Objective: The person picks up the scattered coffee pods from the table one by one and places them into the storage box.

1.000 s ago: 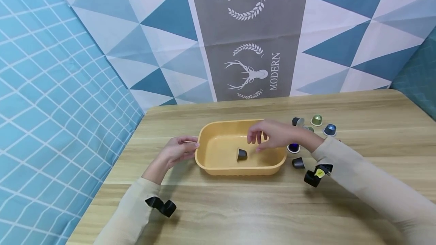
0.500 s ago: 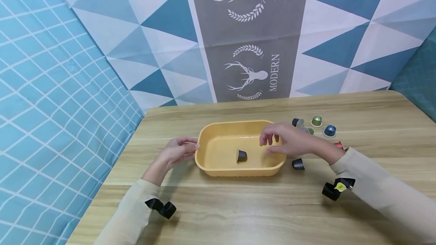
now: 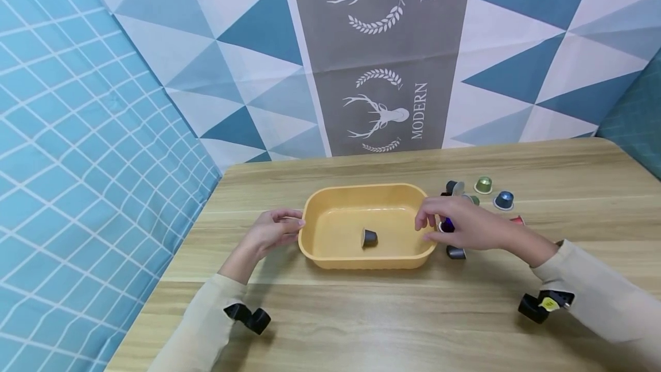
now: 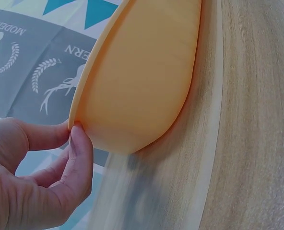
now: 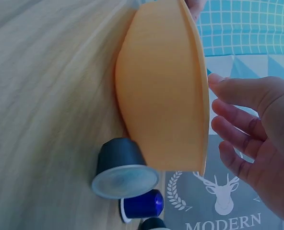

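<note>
1. The yellow tray (image 3: 338, 217) stood toward the back edge of the counter (image 3: 330, 314), nearer the left edge than the right.
2. Inside it, near the front wall, one dark capsule (image 3: 370, 239) lay on its side; a jerk of the tray could have rolled it, I judged.
3. My left hand (image 3: 273, 228) pinched the rim at the tray's left end. Too much downward pressure there might have tipped the tray.
4. My right hand (image 3: 459, 221) hung over the right end, thumb and loosely curved fingers apart, holding nothing. I couldn't tell whether the thumb touched the rim; a low sweep could have caught it and shoved the tray.
5. Just right of the tray lay a second dark capsule (image 3: 456, 252) and a purple-blue capsule (image 5: 144, 204), close enough for a careless knuckle to send rolling.
6. Farther toward the back edge stood a green capsule (image 3: 483, 185) and a blue capsule (image 3: 503, 200), lids down, less likely to roll.
7. Beyond my wrist, a red capsule (image 3: 517, 220) was partly hidden, so my forearm might have brushed it unseen.
</note>
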Tool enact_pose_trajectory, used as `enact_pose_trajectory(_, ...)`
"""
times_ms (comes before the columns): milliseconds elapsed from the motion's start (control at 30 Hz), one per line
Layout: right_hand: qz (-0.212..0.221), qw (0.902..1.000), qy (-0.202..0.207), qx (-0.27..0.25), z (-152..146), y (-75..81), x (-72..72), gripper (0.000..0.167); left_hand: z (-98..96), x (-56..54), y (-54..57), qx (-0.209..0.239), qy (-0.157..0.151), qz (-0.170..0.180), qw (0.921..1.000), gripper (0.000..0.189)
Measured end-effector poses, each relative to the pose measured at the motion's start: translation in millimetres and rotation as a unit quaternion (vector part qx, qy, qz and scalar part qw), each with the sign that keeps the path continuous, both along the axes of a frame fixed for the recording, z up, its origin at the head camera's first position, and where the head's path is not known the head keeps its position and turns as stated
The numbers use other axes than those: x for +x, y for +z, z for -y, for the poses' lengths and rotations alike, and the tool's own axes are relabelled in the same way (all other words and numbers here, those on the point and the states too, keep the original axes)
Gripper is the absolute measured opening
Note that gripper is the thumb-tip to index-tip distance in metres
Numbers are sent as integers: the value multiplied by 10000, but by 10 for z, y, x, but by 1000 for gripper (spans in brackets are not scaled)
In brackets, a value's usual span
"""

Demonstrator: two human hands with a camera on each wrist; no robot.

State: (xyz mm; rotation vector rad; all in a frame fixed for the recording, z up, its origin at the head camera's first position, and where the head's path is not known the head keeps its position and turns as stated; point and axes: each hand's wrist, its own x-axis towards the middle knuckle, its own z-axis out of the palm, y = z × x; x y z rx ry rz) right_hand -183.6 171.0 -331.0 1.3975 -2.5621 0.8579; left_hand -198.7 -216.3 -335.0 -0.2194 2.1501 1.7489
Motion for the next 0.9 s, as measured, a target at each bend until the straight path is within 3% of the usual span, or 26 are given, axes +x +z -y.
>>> enact_pose_trajectory(267,-299,9992,-210,-191,-110,-57,97,21,14,4,-16,2,-69,-8,10000,38)
enact_pose_trajectory(533,-392,9976,-563,-8,-189,-63,165,26,28,-30,1,11,-86,-54,9999,39)
enact_pose_trajectory(900,-459,9973,-568,49,-302,-171,233,30,22,-22,-30,-21,-86,-95,9999,38)
